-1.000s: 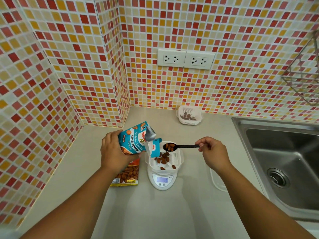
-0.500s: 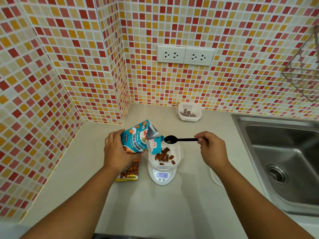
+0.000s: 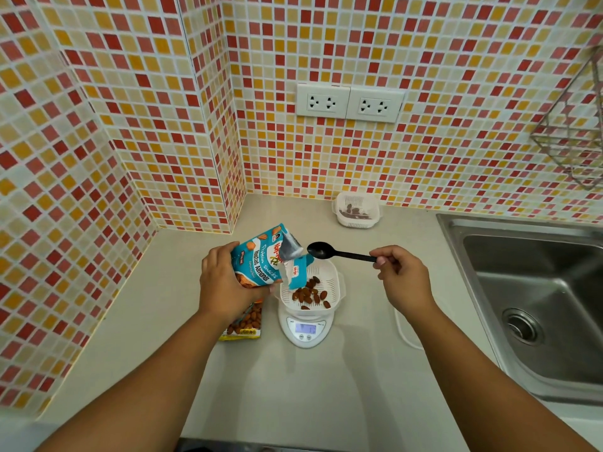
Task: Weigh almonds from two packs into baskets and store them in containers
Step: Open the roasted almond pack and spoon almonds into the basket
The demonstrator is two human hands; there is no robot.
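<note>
My left hand [image 3: 225, 282] grips a blue almond pack [image 3: 266, 257], tilted with its torn mouth toward the right. My right hand [image 3: 399, 277] pinches the handle of a black spoon [image 3: 329, 251], whose empty bowl hovers just beside the pack's mouth. Below them a white basket [image 3: 336, 282] holding several almonds [image 3: 310, 295] sits on a small white scale [image 3: 306, 331] with a lit display. A second, orange almond pack [image 3: 244, 324] lies flat on the counter, partly hidden under my left wrist.
Another white basket in a container [image 3: 357, 212] with a few almonds stands by the back wall. A steel sink [image 3: 535, 301] fills the right side. A clear lid's rim [image 3: 403, 334] lies right of the scale. A wire rack [image 3: 577, 125] hangs upper right.
The spoon held almonds a second ago; it is now empty and has moved toward the pack's mouth. More almonds lie in the basket. The blue pack stays tilted in my left hand.
</note>
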